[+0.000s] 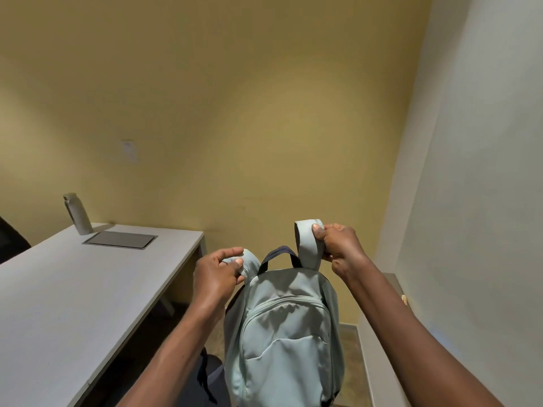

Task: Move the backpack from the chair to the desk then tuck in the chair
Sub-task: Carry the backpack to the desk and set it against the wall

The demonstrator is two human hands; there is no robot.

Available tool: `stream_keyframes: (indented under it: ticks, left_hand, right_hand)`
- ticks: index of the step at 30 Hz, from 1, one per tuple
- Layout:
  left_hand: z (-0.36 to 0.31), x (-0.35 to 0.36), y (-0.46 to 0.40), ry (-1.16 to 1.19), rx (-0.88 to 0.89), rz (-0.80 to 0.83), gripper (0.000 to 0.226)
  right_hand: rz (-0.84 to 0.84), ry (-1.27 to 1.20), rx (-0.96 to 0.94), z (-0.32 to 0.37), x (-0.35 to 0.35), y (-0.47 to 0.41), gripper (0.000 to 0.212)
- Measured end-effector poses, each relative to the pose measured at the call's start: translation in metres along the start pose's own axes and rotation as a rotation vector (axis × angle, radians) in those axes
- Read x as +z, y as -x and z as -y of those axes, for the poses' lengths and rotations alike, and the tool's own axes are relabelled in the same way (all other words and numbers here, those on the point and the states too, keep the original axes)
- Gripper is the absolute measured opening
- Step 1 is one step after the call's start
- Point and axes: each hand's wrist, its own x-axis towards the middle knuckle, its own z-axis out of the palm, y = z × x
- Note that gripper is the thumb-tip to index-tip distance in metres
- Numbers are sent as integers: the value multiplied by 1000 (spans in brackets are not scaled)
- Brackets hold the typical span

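A pale green backpack (286,333) hangs upright in front of me, its front pockets facing me and a dark top handle showing between my hands. My left hand (217,274) grips its left shoulder strap at the top. My right hand (338,245) holds the right shoulder strap, lifted a little higher. The white desk (58,304) lies to the left of the backpack, apart from it. A dark chair part (208,374) shows low down, below my left forearm and left of the bag; most of the chair is hidden.
On the desk's far end stand a grey bottle (77,213) and a flat grey cable hatch (120,240). A yellow wall is ahead, a white wall on the right with a low ledge (379,362) along it. A dark object (10,239) sits at the left edge.
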Motion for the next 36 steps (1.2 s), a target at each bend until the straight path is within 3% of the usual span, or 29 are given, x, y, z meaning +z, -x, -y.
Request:
stream_keyframes:
  ticks: [22, 32, 36]
  left_hand:
    - [-17, 100, -179, -104, -4, -274, 22]
    - [6, 90, -252, -106, -19, -407, 23]
    - [16, 72, -289, -106, -20, -444, 20]
  right_hand:
    - [395, -6, 5, 52, 69, -254, 8]
    - [480, 75, 4, 46, 142, -316, 18]
    - [551, 104, 6, 42, 183, -341, 10]
